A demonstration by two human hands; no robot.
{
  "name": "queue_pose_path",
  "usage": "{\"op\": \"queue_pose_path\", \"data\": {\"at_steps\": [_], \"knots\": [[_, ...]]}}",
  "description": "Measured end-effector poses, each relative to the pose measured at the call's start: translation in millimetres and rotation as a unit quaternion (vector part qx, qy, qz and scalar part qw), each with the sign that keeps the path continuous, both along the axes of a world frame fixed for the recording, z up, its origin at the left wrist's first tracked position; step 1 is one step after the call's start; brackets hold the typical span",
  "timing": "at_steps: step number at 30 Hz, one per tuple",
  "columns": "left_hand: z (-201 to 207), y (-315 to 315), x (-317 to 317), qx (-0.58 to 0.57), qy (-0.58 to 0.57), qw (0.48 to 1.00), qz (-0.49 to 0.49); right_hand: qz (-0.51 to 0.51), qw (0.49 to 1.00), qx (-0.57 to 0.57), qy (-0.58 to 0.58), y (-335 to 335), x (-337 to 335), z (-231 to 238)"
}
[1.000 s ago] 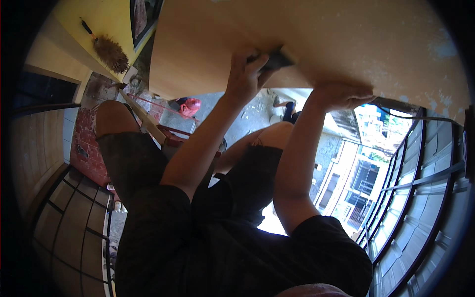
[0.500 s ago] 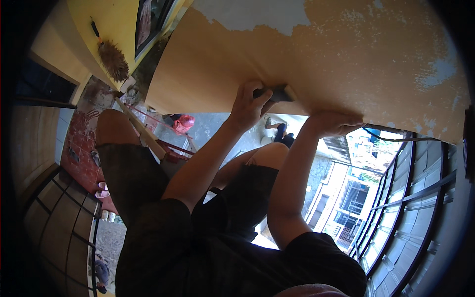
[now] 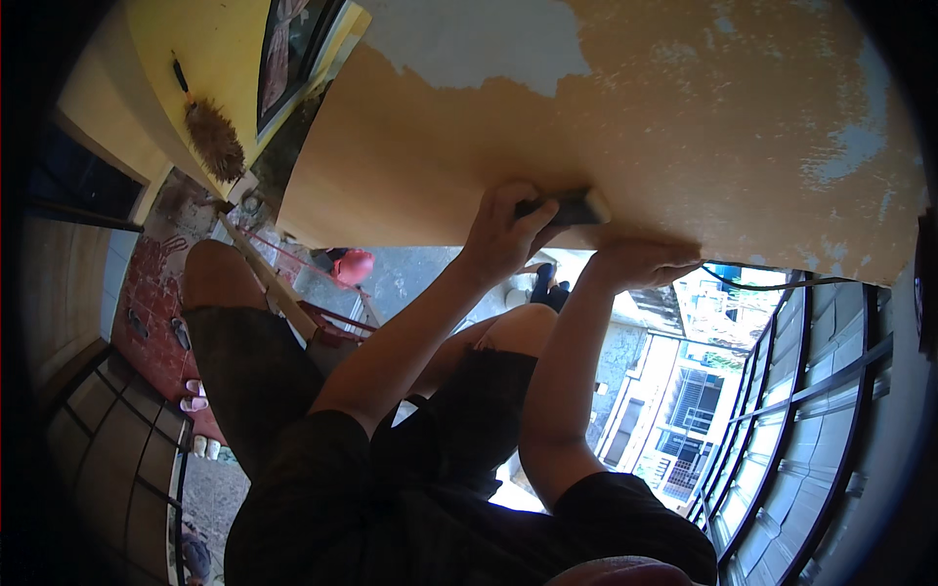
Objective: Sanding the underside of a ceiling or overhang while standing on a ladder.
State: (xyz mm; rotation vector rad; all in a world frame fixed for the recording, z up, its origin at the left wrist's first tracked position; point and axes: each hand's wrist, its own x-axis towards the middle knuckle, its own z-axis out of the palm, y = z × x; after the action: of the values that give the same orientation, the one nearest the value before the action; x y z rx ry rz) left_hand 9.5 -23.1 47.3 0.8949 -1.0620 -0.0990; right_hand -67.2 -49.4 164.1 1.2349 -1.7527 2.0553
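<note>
Head view.

Item: dark block [image 3: 572, 208], one; squared, blackish body, cream-coloured end facing right. Location: against the panel [image 3: 420, 166], just above its lower edge, between the two hands. Its contact face is hidden.

Left hand [image 3: 503, 234]: fingers curled around the block's left part, thumb below, gripping it.

Right hand [image 3: 645, 265]: at the panel's lower edge, just right of and below the block; fingers together and extended. Cannot tell whether they grip the edge.

Panel: broad, tan; one large ragged pale patch at upper middle, pale flecks and a second patch toward the right.

Edges: lower edge just below the block; left edge slanting, well apart from it; top runs out of view.

Room: open tan surface left of and above the block; right hand close on the lower right. Below the edge, a gap over the grey floor [image 3: 405, 283]. Dark cable [image 3: 772, 286] under the edge at right. Duster [image 3: 214, 139] on the yellow wall [image 3: 161, 44], beyond the left edge.
</note>
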Motion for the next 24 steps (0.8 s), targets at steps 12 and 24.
{"op": "queue_pose_path", "data": {"at_steps": [12,24], "knots": [[-4,4,-9,0.024,0.035,0.999,-0.018,-0.013,0.999,-0.043,-0.013,-4,-2,4],[8,-3,6,0.015,-0.01,1.0,0.001,-0.008,1.0,0.005,0.012,1,-2,5]]}}
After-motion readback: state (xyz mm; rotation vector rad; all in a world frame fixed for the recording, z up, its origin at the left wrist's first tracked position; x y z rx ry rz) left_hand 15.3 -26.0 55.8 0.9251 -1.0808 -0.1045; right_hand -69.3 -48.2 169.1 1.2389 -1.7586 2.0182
